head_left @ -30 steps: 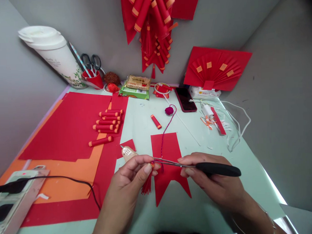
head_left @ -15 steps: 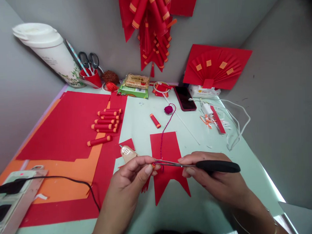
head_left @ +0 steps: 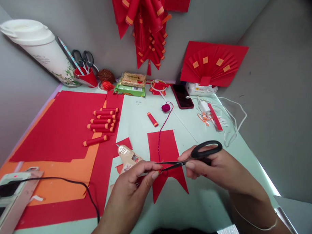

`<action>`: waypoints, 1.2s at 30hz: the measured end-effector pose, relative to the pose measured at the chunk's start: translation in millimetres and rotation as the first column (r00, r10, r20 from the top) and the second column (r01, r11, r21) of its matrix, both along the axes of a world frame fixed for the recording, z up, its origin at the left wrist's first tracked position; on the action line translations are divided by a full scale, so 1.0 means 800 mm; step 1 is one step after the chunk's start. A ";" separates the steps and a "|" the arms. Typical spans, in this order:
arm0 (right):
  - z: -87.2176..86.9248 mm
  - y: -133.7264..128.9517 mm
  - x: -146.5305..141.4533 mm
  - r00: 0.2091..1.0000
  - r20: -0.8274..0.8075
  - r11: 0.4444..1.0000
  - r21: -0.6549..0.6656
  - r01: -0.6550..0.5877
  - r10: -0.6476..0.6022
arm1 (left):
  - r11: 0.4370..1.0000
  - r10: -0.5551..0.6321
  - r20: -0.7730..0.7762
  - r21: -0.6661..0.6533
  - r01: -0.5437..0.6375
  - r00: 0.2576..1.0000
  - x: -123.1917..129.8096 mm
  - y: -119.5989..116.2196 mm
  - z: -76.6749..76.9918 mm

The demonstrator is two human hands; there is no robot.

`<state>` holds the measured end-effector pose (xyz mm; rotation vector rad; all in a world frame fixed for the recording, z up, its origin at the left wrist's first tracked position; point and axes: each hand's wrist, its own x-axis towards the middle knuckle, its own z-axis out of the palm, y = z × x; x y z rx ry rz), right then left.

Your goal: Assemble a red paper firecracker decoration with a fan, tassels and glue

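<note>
My right hand [head_left: 206,161] grips a pair of black-handled scissors [head_left: 207,150], its blades parted a little and pointing left to my left fingertips. My left hand [head_left: 137,182] pinches the end of a small red paper tassel, most of it hidden by the fingers. A magenta yarn [head_left: 159,140] runs from its ball [head_left: 165,107] down to the pinch and loops near the blade tips. Beneath both hands lies a red paper banner [head_left: 160,144] with a notched lower end. A beige glue gun [head_left: 128,155] rests just behind my left hand.
Several red paper rolls [head_left: 101,121] with orange ends lie left on red and orange sheets. A single roll [head_left: 152,119] sits mid-table. A power strip [head_left: 19,193] with a black cable is at front left. A phone [head_left: 182,96] and white cable [head_left: 238,126] lie at back right.
The scissors have turned in my right hand, so a handle loop now shows and the blades have parted slightly. The tassel's fringe has gone out of sight behind my left hand. The view has shifted slightly.
</note>
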<state>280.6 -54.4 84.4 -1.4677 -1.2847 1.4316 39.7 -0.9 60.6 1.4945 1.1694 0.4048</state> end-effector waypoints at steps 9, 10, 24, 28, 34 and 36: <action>-0.003 0.010 -0.001 0.998 -0.069 0.980 -0.198 -0.016 0.002 | 0.990 -0.030 0.043 0.142 0.024 0.999 0.007 -0.001 0.002; -0.003 0.010 -0.003 0.999 -0.051 0.979 -0.204 -0.021 0.011 | 0.988 -0.027 0.041 0.152 0.020 0.999 0.007 -0.001 0.001; 0.001 0.000 -0.004 0.999 0.023 0.996 -0.081 0.047 -0.046 | 0.987 -0.027 0.059 0.163 0.017 0.998 0.004 0.000 -0.001; 0.004 -0.004 -0.001 0.994 -0.028 0.992 -0.062 0.108 -0.110 | 0.996 0.064 0.056 0.053 -0.067 0.996 0.003 0.003 0.002; 0.006 -0.005 -0.007 0.990 0.045 0.991 0.021 0.135 -0.135 | 0.978 0.197 0.134 -0.090 -0.186 0.971 -0.001 0.003 0.004; 0.004 -0.005 -0.010 0.989 0.069 0.991 0.042 0.125 -0.127 | 0.974 0.213 0.159 -0.119 -0.195 0.964 -0.002 0.003 0.002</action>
